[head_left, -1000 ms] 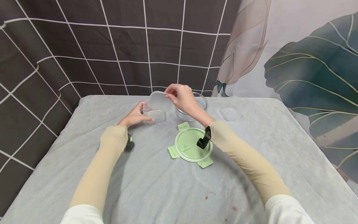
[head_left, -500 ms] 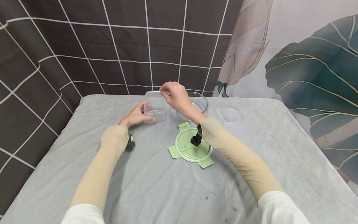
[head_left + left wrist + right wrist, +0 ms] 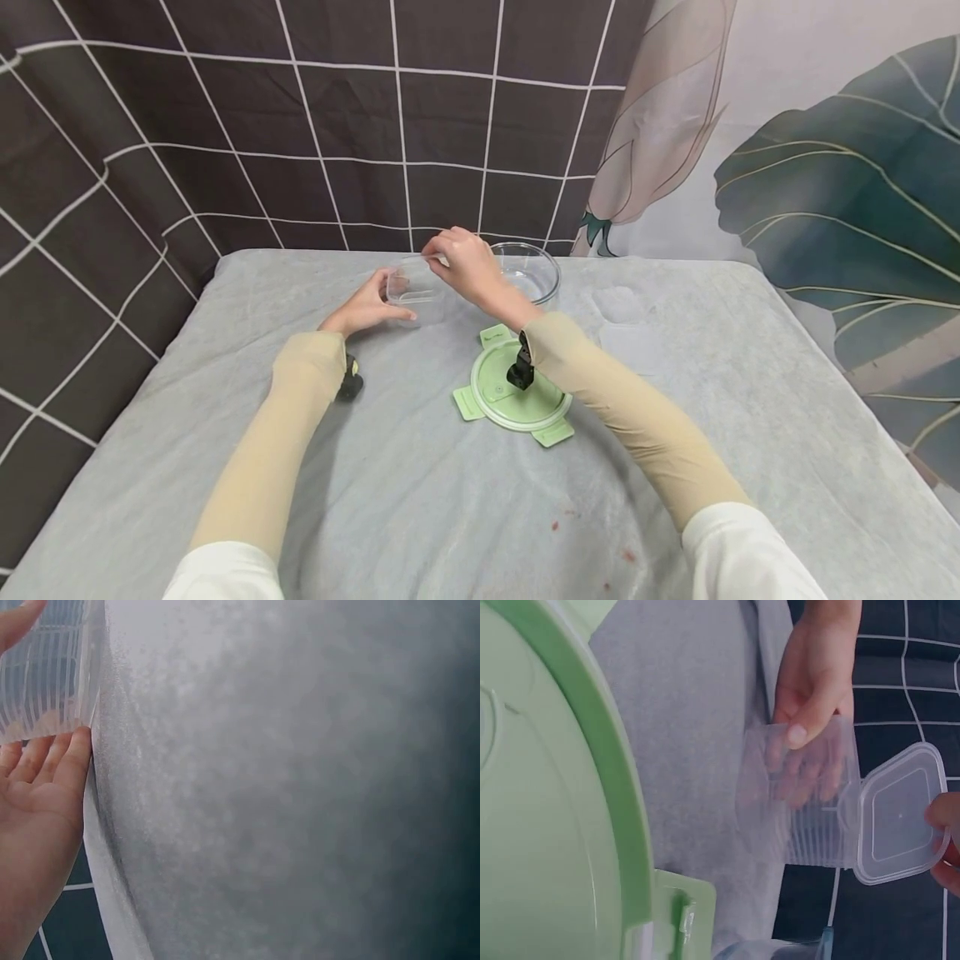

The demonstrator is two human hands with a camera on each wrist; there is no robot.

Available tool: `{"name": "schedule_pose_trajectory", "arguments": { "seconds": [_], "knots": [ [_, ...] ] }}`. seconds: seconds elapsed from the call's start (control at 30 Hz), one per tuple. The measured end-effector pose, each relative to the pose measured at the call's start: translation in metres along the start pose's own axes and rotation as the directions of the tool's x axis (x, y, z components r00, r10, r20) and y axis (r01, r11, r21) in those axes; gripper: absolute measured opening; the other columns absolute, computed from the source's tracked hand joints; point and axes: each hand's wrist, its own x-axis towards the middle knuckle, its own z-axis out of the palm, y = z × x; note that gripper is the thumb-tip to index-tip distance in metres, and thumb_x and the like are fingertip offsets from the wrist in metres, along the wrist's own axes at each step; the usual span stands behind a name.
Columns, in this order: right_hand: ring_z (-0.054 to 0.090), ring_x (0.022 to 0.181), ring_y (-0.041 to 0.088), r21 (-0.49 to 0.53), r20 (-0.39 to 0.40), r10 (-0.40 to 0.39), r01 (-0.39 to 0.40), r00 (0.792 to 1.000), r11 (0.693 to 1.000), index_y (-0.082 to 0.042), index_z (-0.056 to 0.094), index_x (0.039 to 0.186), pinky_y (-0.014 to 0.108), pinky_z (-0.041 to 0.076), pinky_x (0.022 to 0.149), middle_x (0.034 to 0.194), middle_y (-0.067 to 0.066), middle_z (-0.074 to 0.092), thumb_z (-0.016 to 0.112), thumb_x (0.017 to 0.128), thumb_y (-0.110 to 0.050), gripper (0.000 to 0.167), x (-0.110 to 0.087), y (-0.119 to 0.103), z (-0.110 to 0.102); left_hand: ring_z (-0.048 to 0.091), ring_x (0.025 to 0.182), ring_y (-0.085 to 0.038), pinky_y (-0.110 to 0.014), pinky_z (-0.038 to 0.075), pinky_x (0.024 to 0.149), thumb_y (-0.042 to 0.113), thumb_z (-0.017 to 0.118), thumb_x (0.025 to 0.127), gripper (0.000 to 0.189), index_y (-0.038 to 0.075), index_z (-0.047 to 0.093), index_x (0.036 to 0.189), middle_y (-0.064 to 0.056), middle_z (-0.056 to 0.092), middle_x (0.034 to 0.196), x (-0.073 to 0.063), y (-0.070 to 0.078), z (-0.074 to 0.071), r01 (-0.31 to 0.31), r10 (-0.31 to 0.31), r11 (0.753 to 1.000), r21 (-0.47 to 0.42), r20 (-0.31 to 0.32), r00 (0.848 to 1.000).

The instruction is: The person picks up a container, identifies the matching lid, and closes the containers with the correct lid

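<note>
In the head view my left hand [image 3: 366, 308] grips the side of a clear plastic container [image 3: 810, 832] near the table's back edge. The right wrist view shows its thumb and fingers on opposite sides of the ribbed container. My right hand [image 3: 467, 265] pinches the edge of a translucent lid [image 3: 900, 810] between thumb and fingers. This rounded rectangular lid stands at an angle to the container, one edge right at the container's rim. In the head view the right hand hides part of the lid.
A round glass bowl [image 3: 542, 287] stands just right of the container. Nearer me lies a round green lid [image 3: 491, 400] with side flaps, partly behind the black right wrist camera [image 3: 520, 373]. A dark checked curtain [image 3: 337, 108] hangs behind the grey-covered table [image 3: 420, 500].
My right hand has moved left and slightly down, bringing the translucent lid from raised above the container to close over its rim. My left hand keeps its hold on the container.
</note>
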Motion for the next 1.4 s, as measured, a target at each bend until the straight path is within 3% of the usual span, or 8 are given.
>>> {"name": "schedule_pose_trajectory", "arguments": {
  "seconds": [0.27, 0.5, 0.87, 1.4],
  "knots": [
    [0.064, 0.088, 0.017, -0.06, 0.003, -0.04, 0.04, 0.999, 0.997, -0.012, 0.074, 0.09, 0.027, 0.054, 0.077, 0.091, -0.001, 0.074, 0.067, 0.085, -0.01, 0.009, -0.002, -0.003, 0.009, 0.034, 0.141, -0.03, -0.046, 0.031, 0.113, 0.006, 0.077, 0.077, 0.088, 0.002, 0.022, 0.146, -0.019, 0.037, 0.15, 0.002, -0.002, -0.002, 0.007, -0.007, 1.0, 0.002, 0.008, 1.0],
    [0.064, 0.086, 0.017, -0.054, 0.025, -0.076, 0.078, 0.997, 0.996, -0.012, 0.075, 0.092, 0.027, 0.055, 0.074, 0.091, -0.001, 0.074, 0.068, 0.085, -0.012, 0.009, -0.007, -0.006, 0.012, 0.04, 0.136, -0.031, -0.044, 0.036, 0.108, 0.008, 0.078, 0.077, 0.074, 0.0, 0.029, 0.133, -0.019, 0.042, 0.146, 0.001, -0.001, -0.002, 0.025, -0.025, 0.999, 0.033, 0.003, 1.0],
    [0.062, 0.09, 0.02, -0.068, 0.156, -0.116, 0.128, 0.981, 0.989, -0.012, 0.075, 0.1, 0.029, 0.055, 0.078, 0.098, 0.001, 0.073, 0.067, 0.087, -0.014, 0.016, -0.014, -0.011, 0.012, 0.033, 0.141, -0.031, -0.047, 0.028, 0.117, 0.008, 0.077, 0.078, 0.088, 0.002, 0.02, 0.144, -0.018, 0.035, 0.149, 0.001, 0.0, -0.001, 0.026, -0.026, 0.999, 0.037, 0.014, 1.0],
    [0.061, 0.085, 0.019, -0.128, 0.148, -0.199, 0.219, 0.969, 0.967, -0.011, 0.075, 0.095, 0.028, 0.055, 0.072, 0.089, 0.002, 0.069, 0.065, 0.083, -0.011, 0.016, -0.025, -0.014, 0.014, 0.034, 0.14, -0.03, -0.045, 0.029, 0.116, 0.008, 0.078, 0.077, 0.087, 0.002, 0.021, 0.143, -0.018, 0.037, 0.148, 0.002, 0.0, -0.001, 0.037, -0.037, 0.999, 0.038, 0.011, 0.999]
  ]
}}
